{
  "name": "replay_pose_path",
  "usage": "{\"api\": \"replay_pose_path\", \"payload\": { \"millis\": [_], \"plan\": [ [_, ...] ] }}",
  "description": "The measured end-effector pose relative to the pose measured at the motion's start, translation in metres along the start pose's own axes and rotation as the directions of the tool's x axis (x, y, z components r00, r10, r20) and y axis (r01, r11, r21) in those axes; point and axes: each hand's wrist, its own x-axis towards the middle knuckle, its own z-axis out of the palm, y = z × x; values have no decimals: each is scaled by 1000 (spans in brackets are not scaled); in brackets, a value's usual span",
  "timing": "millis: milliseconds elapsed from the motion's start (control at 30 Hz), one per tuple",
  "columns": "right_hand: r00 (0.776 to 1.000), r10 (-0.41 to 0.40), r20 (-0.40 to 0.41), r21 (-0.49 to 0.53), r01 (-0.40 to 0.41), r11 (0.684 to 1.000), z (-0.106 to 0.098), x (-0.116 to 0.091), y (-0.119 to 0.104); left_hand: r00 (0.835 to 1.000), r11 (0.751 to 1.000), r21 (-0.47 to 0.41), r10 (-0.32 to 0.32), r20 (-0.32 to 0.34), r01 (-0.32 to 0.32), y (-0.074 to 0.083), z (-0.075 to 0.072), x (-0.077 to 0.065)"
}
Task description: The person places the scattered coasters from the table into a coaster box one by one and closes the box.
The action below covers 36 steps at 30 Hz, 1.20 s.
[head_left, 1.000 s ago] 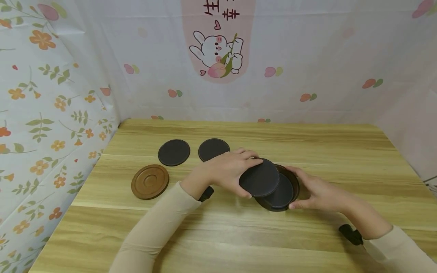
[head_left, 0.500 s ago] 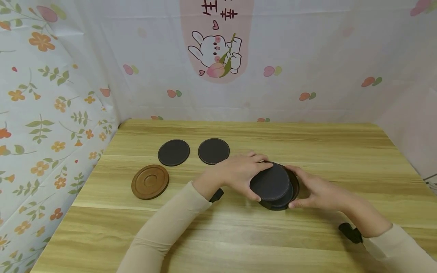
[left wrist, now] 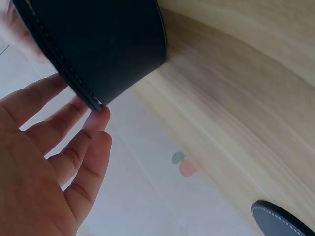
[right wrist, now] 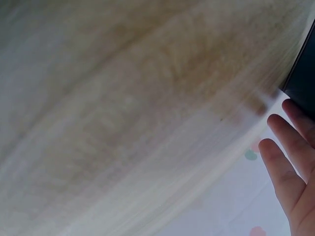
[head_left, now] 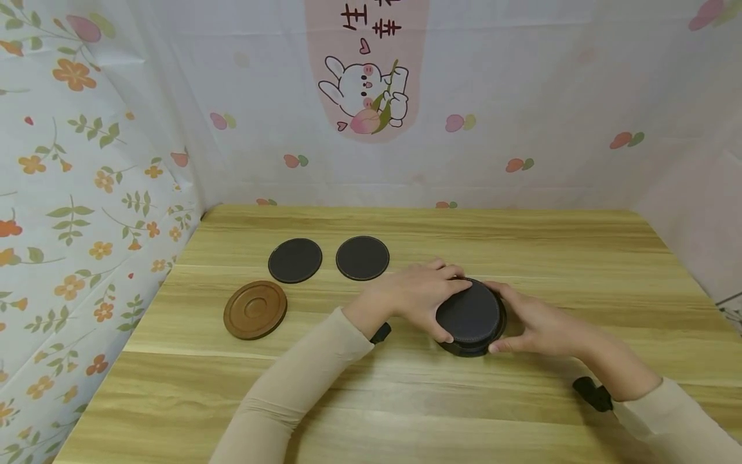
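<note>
My left hand (head_left: 422, 298) pinches a round black coaster (head_left: 468, 312) with stitched edging, thumb at the near edge and fingers at the far edge. The coaster lies over the mouth of a dark round coaster holder (head_left: 471, 352), covering most of its inside. On the holder's right side, my right hand (head_left: 539, 327) grips the wall between thumb and fingers. In the left wrist view, fingertips (left wrist: 101, 115) touch the stitched rim above the holder's dark wall (left wrist: 118, 54). The right wrist view catches only a corner of the holder (right wrist: 304, 81) beside the fingers (right wrist: 283, 172).
Two more black coasters, a left one (head_left: 295, 260) and a right one (head_left: 362, 258), lie flat toward the back of the wooden table (head_left: 406, 412). A brown wooden disc (head_left: 255, 309) with a ringed centre lies in front of them. Printed cloth (head_left: 493, 77) hangs behind.
My left hand has carried its coaster rightward, from the holder's left side to over its mouth, covering the coaster seen inside. My right hand has stayed at the holder.
</note>
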Motion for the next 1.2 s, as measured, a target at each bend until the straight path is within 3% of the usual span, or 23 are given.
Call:
{"api": "replay_pose_path", "payload": {
  "millis": [467,833,1000,1200],
  "plan": [
    [1000,-20,12,23,20,1000,0,1,-3,999,1000,-11,-2,33,3,4,0,7],
    [1000,5,17,-4,-5,1000,0,1,-5,1000,998,-70,-4,17,5,-1,5,1],
    [1000,4,8,-8,-4,1000,1,1,-5,1000,996,-91,5,-1,-5,-12,7,-7],
    [1000,9,-4,-16,-9,1000,0,1,-6,998,993,-109,-56,-34,52,-33,8,-28]
  ]
}}
